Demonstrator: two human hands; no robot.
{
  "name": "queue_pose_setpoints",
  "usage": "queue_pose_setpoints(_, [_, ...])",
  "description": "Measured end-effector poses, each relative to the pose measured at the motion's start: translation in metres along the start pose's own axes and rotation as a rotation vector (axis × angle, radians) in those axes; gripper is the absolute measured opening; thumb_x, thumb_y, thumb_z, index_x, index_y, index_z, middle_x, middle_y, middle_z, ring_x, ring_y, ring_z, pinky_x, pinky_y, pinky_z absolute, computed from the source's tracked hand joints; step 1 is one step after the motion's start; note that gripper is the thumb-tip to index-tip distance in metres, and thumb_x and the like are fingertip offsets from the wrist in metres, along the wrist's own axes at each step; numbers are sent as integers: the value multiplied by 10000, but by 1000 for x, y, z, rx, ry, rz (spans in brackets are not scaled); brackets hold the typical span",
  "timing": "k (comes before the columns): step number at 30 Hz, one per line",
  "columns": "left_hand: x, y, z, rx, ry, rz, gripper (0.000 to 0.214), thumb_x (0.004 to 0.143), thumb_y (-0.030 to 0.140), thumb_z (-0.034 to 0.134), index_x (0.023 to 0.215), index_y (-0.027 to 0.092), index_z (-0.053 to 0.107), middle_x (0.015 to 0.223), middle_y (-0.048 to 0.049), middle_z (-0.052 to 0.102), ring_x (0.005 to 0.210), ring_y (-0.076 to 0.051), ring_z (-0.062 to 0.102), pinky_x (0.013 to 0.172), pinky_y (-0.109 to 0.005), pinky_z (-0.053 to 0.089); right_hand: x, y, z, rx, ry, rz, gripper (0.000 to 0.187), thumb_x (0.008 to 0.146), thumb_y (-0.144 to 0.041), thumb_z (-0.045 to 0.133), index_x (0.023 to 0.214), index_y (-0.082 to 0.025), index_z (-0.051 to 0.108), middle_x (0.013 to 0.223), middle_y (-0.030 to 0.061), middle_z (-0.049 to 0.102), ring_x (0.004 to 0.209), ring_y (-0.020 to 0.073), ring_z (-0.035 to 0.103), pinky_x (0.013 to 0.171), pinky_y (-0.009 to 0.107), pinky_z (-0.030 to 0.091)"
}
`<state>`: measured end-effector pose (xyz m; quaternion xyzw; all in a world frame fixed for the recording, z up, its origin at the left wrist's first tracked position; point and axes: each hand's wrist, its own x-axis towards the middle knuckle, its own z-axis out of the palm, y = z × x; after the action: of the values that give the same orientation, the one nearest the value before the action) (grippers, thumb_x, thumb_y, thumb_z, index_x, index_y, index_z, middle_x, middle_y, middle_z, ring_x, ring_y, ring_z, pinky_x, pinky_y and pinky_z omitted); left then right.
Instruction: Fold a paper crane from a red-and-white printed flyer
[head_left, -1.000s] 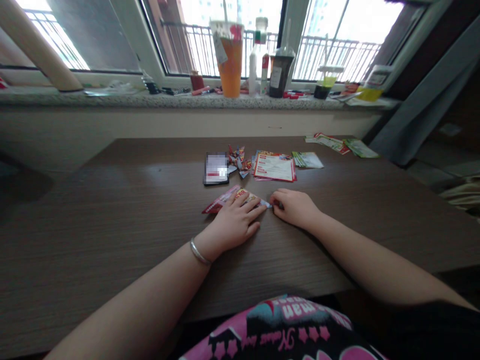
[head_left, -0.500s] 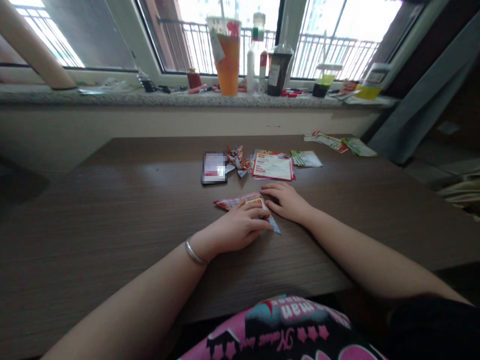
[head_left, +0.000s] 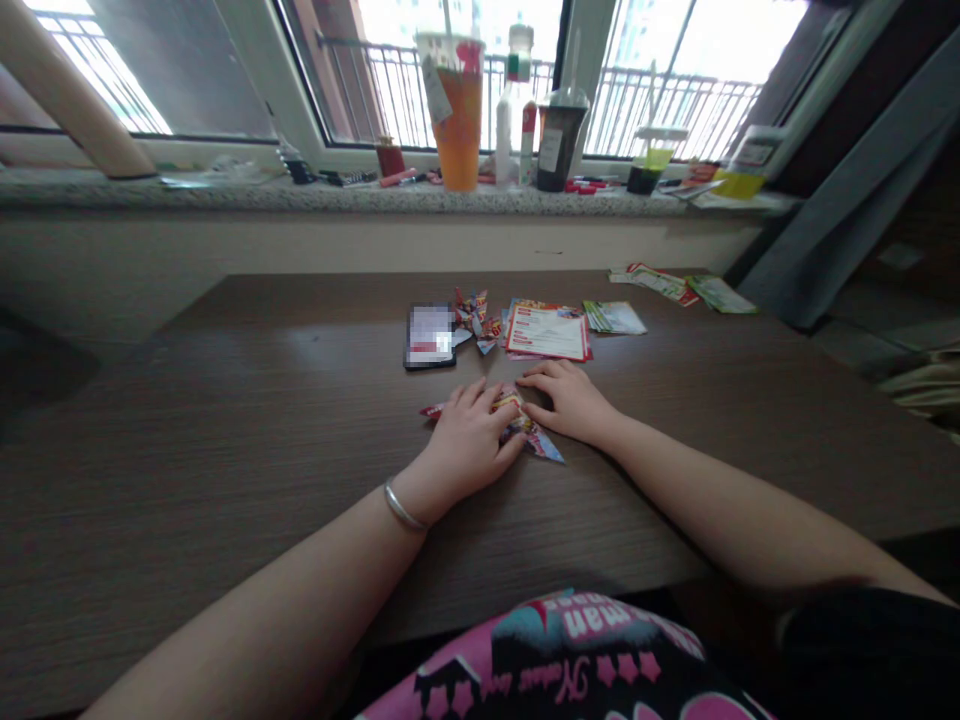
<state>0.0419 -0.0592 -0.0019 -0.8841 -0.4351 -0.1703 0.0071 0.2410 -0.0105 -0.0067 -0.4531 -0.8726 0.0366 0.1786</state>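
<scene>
A folded, colourfully printed piece of paper (head_left: 538, 438) lies on the table, with pointed ends sticking out to the left and the lower right. My left hand (head_left: 474, 435) rests flat over its middle, fingers stretched out and spread, hiding much of it. At the paper's upper right edge, my right hand (head_left: 564, 398) lies on the table with thumb and fingers apart, its fingertips at the paper. Just beyond are small folded paper pieces (head_left: 477, 320) and a stack of printed sheets (head_left: 547, 332).
A phone (head_left: 430, 336) lies left of the folded pieces. Green printed papers (head_left: 615, 317) and further leaflets (head_left: 664, 284) are at the back right. Drink cups, among them a tall orange one (head_left: 456, 120), and a bottle (head_left: 514, 110) stand on the windowsill (head_left: 337, 198).
My left hand has shifted slightly left and away from me, its fingers now spread flatter over the paper. The right hand has moved slightly left against the paper.
</scene>
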Motion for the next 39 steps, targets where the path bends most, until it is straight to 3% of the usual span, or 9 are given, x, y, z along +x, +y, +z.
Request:
queue_pose_setpoints(4, [-1, 1, 2, 104, -22, -134, 497, 920, 500, 409, 1276, 171, 517, 1376, -162, 497, 1286, -336, 423, 1042, -519, 348, 0, 1, 2, 3, 19, 7, 377, 836, -391, 600, 1157, -204, 659, 1182, 95, 624, 1110, 265, 514, 979, 450, 402])
queue_pose_setpoints(8, [0, -1, 4, 106, -27, -160, 573, 909, 521, 414, 1343, 150, 457, 1339, -143, 524, 1234, -308, 448, 1023, -459, 365, -2, -1, 2, 40, 54, 4, 308, 839, -370, 608, 1091, -212, 688, 1116, 86, 651, 1062, 242, 549, 954, 419, 422])
queue_pose_setpoints(22, [3, -3, 2, 114, -17, -175, 457, 928, 431, 420, 1317, 205, 497, 1220, -111, 569, 1121, -281, 471, 966, -431, 380, -3, -5, 2, 66, 45, -5, 304, 849, -399, 613, 1092, -235, 693, 1086, 81, 652, 1030, 228, 559, 930, 395, 428])
queue_pose_setpoints(31, [1, -2, -1, 127, -39, -169, 488, 892, 520, 460, 1303, 258, 493, 1235, -101, 548, 1128, -299, 447, 944, -457, 377, -3, 1, 4, 148, 71, -7, 218, 830, -324, 638, 1014, -231, 709, 1050, 69, 676, 1014, 221, 577, 925, 395, 437])
queue_pose_setpoints(39, [1, 0, -1, 166, -32, -213, 462, 904, 481, 447, 1278, 218, 514, 1226, -122, 554, 1104, -309, 462, 899, -453, 404, -13, 5, -13, 198, -66, -136, 346, 778, -392, 695, 1075, -213, 693, 1150, 78, 660, 1074, 232, 577, 955, 397, 435])
